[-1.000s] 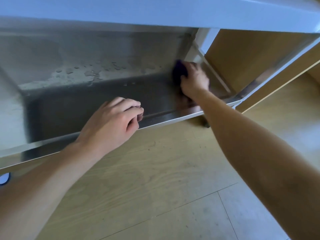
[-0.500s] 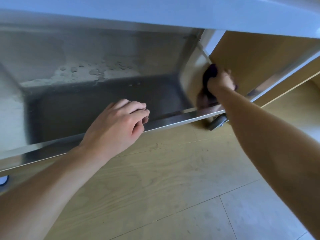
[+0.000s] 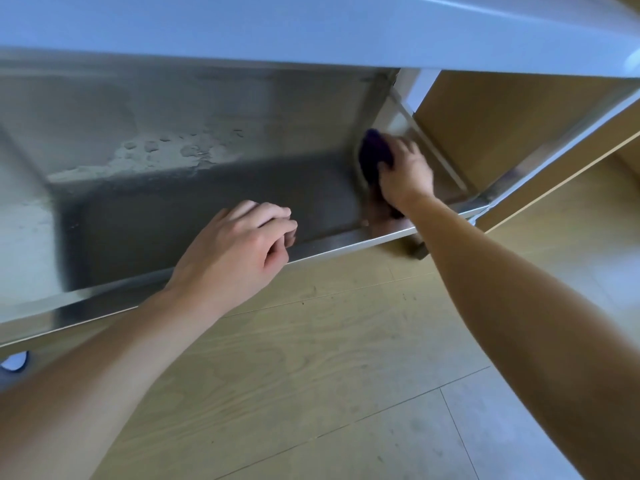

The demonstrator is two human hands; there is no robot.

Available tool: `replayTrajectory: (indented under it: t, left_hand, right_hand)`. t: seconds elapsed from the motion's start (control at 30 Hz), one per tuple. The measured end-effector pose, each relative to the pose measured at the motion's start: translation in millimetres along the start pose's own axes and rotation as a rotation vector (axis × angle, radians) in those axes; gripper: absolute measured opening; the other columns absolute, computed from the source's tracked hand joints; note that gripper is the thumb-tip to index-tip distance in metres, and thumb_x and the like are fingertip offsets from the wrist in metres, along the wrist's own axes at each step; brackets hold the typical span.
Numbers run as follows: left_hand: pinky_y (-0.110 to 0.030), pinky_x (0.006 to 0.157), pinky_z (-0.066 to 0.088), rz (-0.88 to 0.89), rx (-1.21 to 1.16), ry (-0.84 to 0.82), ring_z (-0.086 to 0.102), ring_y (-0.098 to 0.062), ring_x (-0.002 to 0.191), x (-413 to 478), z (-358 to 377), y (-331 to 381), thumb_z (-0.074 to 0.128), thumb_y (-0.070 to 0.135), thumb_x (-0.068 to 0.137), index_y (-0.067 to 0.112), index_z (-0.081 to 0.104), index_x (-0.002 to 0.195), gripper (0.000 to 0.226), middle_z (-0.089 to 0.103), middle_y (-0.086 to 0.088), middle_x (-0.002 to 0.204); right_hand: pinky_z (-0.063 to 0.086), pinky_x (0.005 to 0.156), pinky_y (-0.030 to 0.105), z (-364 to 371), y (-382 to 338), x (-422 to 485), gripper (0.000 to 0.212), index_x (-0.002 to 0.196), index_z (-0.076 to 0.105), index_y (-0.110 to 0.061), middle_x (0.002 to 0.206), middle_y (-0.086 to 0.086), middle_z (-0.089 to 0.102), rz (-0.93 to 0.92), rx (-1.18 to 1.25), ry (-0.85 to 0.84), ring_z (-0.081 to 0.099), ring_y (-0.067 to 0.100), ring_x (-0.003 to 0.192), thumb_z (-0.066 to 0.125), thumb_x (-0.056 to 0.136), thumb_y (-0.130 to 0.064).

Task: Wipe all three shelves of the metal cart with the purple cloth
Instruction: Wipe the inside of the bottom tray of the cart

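The low shelf of the metal cart [image 3: 173,202] fills the upper half of the view, with wet patches and droplets toward its back. My right hand [image 3: 405,174] grips the bunched purple cloth [image 3: 372,154] and presses it against the shelf near its right end. My left hand [image 3: 239,247] rests on the shelf's front rim [image 3: 346,242], its fingers curled over the edge. A higher shelf of the cart [image 3: 311,29] overhangs the top of the view and hides the rear of the low shelf.
A wooden floor [image 3: 311,375] lies below the cart. A wood-coloured cabinet or wall panel [image 3: 502,126] stands close to the cart's right end. One cart leg or wheel [image 3: 419,249] shows under the right front corner. A small blue-and-white object [image 3: 14,362] sits at the left edge.
My right hand with the cloth has swung from the shelf's right end wall back leftward and inward onto the shelf surface. My left hand stays on the front rim.
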State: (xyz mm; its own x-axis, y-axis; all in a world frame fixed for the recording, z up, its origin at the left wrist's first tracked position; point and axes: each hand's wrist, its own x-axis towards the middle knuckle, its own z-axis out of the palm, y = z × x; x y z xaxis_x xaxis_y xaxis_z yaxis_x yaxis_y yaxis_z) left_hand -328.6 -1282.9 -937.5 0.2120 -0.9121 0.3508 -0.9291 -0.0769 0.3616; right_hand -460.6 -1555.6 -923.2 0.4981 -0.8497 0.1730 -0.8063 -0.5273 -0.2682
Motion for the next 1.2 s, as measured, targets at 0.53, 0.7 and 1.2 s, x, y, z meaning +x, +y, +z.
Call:
replayTrajectory:
  t: [0.53,0.7,1.2]
  left_hand:
    - [-0.038,0.08,0.049,-0.125,0.192,0.013,0.059,-0.022,0.1,-60,-59,-32,0.05,0.02,0.09,0.017,0.067,0.091,0.017,0.064,0.001,0.11]
    - [-0.041,0.079,0.051,-0.24,0.282,0.016,0.06,-0.026,0.094,-105,-95,-68,0.051,0.018,0.091,0.013,0.067,0.093,0.018,0.062,-0.003,0.107]
    - [-0.042,0.088,0.051,-0.294,0.208,-0.034,0.058,-0.025,0.109,-141,-111,-88,0.046,0.022,0.096,0.01,0.066,0.115,0.029,0.058,-0.005,0.123]
  right_hand:
    - [0.033,0.111,0.038,5,-100,-46,0.059,0.145,0.038,-0.029,0.147,0.007,0.04,0.034,0.025,-0.13,0.042,0.032,0.132,0.052,0.089,-0.018]
    - [0.025,0.112,0.04,28,-178,-86,0.052,0.138,0.041,-0.024,0.14,0.007,0.043,0.299,-0.022,-0.012,0.04,0.03,0.131,0.049,0.087,-0.018]
    - [0.027,0.114,0.041,31,-159,-72,0.056,0.145,0.037,-0.025,0.147,0.01,0.038,0.185,0.036,-0.037,0.039,0.034,0.133,0.049,0.09,-0.018]
